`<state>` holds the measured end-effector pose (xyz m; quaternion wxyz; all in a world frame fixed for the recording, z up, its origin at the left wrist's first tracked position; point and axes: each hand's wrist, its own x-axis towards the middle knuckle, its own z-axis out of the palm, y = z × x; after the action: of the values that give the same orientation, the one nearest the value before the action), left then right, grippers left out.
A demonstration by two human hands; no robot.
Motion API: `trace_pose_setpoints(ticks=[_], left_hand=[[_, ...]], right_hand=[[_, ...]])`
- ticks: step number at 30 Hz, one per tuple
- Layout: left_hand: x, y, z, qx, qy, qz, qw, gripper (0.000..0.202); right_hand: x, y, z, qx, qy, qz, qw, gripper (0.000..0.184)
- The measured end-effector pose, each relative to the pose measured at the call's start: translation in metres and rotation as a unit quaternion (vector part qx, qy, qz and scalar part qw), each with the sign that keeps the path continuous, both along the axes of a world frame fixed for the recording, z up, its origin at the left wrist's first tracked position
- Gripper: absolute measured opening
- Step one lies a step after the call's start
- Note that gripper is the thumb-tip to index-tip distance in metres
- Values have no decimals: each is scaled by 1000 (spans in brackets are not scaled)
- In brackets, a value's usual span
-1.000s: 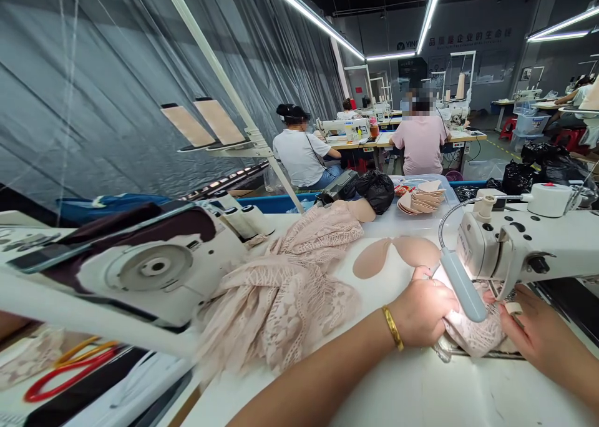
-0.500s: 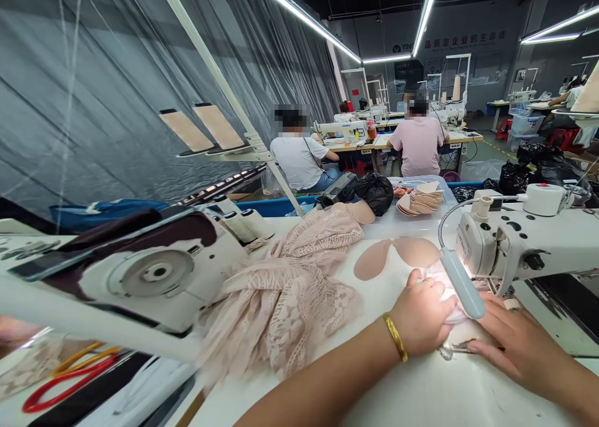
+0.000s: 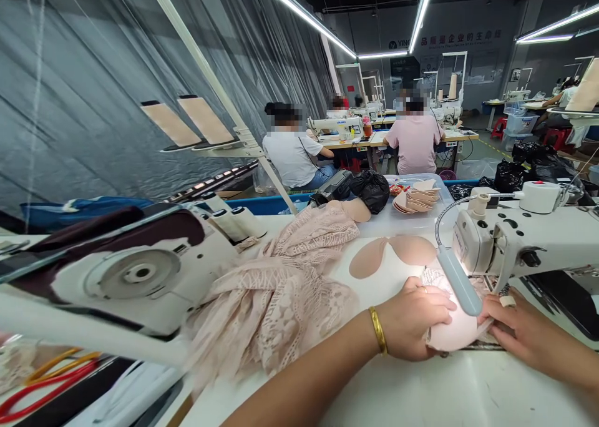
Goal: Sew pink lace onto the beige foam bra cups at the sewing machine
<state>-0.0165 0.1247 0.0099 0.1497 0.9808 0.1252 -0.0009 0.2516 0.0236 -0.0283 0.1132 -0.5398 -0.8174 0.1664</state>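
Observation:
A pale pink bra cup (image 3: 453,334) with lace lies by the needle area of the white sewing machine (image 3: 491,236), lit by a small grey lamp (image 3: 461,282). My left hand (image 3: 414,319), with a gold bangle at the wrist, grips the cup's left side, fingers curled over it. At the right edge of the cup, my right hand (image 3: 519,327) is closed, pinching the fabric between thumb and fingers. The lamp covers part of the work, and the needle is hidden. Just beyond my left hand lies a joined pair of beige cups (image 3: 369,258).
A heap of beige lace (image 3: 281,302) spreads left of my forearm. Behind stand a clear plastic tray (image 3: 444,211) with stacked cups and a black plastic bag (image 3: 371,191). Further left are a second machine (image 3: 154,271) and red-handled scissors (image 3: 47,386). Co-workers sit ahead.
The cup now shows between my hands, its rounded side towards me. My right hand has gone from lying flat to pinching the edge. The view has shifted slightly.

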Motion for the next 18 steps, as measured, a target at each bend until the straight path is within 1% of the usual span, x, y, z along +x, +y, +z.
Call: trace_pose_setpoints(ticks=[2,5,6,8,10,12,15,18], left_hand=[[4,-1,-7,23,-10,-1,1000,30],[8,-2,-18,80,-29,-6,996,35],[9,-1,-21,91,-40,-13,995,33],[10,0,-26,91,-66,-29,993,28],[9,3,-29,76,-84,-42,993,28],[9,6,-29,73,-92,-43,992,34],[9,11,-28,95,-91,-34,991,35],[11,16,-27,107,-85,-24,990,35]], right_hand=[[3,0,9,-44,-6,24,999,25],[12,-2,21,-91,-10,57,994,29],[15,-3,24,-105,1,67,992,28],[21,-3,26,-117,46,84,989,25],[21,-3,24,-95,95,77,988,22],[15,0,16,-43,107,40,993,26],[3,6,0,36,55,-9,998,30],[-2,10,-10,79,-2,-12,997,33]])
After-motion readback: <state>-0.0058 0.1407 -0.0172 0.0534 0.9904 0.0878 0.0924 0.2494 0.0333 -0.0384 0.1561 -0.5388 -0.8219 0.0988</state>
